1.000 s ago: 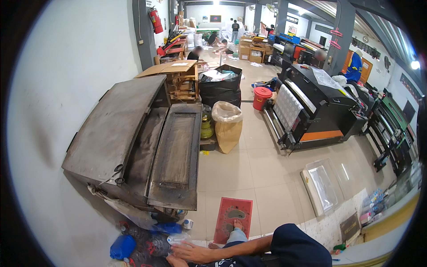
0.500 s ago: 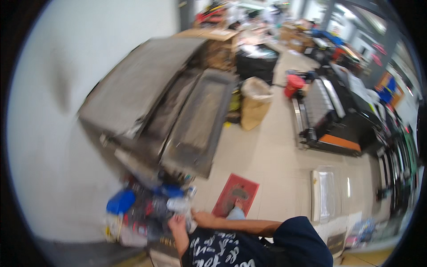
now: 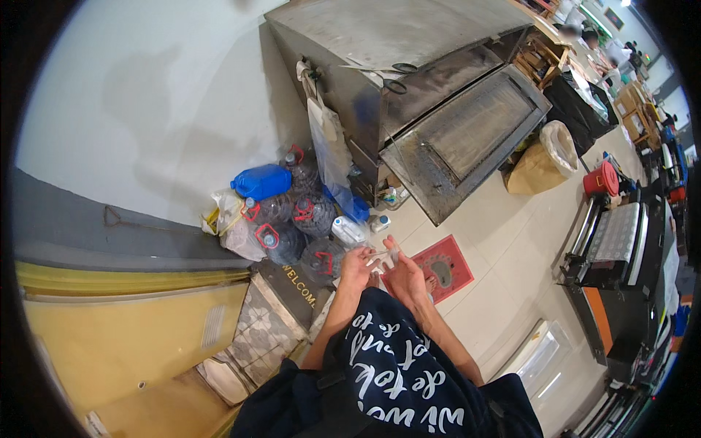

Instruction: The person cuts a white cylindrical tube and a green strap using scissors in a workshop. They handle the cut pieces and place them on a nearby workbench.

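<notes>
Head view: left hand (image 3: 355, 267) and right hand (image 3: 404, 271) close together, both pinching a small clear object (image 3: 384, 254), too small to identify. Held above the floor, near clustered water jugs (image 3: 296, 226) and a red mat (image 3: 441, 267).

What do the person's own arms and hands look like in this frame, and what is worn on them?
Both forearms are bare, with no gloves, watch or rings visible on the left hand or the right hand. Short dark navy sleeves end near the elbows. They belong to a dark navy shirt with large white lettering across it.
</notes>
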Motion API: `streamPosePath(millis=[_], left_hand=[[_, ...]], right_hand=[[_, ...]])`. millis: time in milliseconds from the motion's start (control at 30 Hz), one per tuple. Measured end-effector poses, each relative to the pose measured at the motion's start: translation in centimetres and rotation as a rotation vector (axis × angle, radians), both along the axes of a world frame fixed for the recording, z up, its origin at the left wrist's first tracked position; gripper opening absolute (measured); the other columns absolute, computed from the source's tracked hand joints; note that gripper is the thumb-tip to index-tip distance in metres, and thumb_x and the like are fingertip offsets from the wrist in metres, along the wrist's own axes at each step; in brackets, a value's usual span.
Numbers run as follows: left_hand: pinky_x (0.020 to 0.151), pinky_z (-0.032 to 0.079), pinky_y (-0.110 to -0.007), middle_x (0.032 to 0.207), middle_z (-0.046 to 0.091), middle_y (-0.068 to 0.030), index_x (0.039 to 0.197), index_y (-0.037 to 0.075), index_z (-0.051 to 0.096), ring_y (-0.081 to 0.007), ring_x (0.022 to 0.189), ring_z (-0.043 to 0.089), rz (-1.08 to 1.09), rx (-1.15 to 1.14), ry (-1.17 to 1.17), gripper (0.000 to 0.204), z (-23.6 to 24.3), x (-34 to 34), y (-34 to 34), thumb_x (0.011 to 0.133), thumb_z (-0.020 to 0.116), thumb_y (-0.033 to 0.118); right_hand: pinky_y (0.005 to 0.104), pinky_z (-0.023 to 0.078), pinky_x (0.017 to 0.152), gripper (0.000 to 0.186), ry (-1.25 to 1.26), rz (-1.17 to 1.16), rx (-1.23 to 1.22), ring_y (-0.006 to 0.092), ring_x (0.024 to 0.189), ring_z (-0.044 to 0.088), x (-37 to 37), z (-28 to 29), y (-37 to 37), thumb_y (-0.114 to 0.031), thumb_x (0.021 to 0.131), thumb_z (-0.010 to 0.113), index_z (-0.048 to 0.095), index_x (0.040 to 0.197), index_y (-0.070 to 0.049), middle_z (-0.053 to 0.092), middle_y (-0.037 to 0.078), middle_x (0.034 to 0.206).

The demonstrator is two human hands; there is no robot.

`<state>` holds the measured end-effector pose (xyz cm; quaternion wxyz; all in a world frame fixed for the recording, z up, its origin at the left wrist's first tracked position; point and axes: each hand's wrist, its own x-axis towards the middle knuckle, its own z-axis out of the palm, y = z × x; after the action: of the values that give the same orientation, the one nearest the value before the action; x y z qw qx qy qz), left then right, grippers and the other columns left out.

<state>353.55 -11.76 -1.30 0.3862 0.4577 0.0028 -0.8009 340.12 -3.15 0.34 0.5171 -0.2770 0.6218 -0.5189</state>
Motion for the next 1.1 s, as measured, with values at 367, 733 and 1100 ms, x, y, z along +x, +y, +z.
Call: streamPosePath(millis=[367, 733, 1100], left_hand=[[0.066, 0.034, -0.027, 0.071, 0.057, 0.0030, 0.075, 0.014, 0.058, -0.0082, 0.067, 0.050, -0.014, -0.205, -0.286, 0.011, -1.9, 2.1, -0.8, 0.086, 0.057, 0.010], [0.067, 0.035, -0.025, 0.074, 0.057, 0.0036, 0.080, 0.014, 0.058, -0.0072, 0.068, 0.051, -0.041, -0.257, -0.207, 0.010, -4.9, 4.4, -1.4, 0.086, 0.056, 0.007], [0.087, 0.048, -0.035, 0.109, 0.069, -0.0154, 0.119, 0.001, 0.061, -0.0252, 0.096, 0.067, -0.721, -0.621, -0.903, 0.032, 2.8, 3.2, -0.2, 0.090, 0.057, 0.014]], right_hand=[[0.0532, 0.036, 0.106, 0.026, 1.327, 0.738, -0.115, 0.0297, 0.111, 0.062, -1.5, 2.8, -1.5, -0.033, 0.096, 0.062, 0.065, 0.105, -0.009, 0.068, 0.016, 0.102], [0.0287, 0.041, 0.052, 0.033, 0.095, 0.304, 0.159, 0.0161, 0.055, 0.056, -1.6, 0.5, 1.2, -0.031, 0.104, 0.057, 0.063, 0.090, -0.002, 0.059, 0.005, 0.063], [0.0253, 0.044, 0.087, 0.025, -0.394, 0.026, -0.158, 0.0110, 0.098, 0.055, 1.3, 1.0, -6.8, -0.028, 0.106, 0.055, 0.058, 0.115, -0.006, 0.060, 0.005, 0.103]])
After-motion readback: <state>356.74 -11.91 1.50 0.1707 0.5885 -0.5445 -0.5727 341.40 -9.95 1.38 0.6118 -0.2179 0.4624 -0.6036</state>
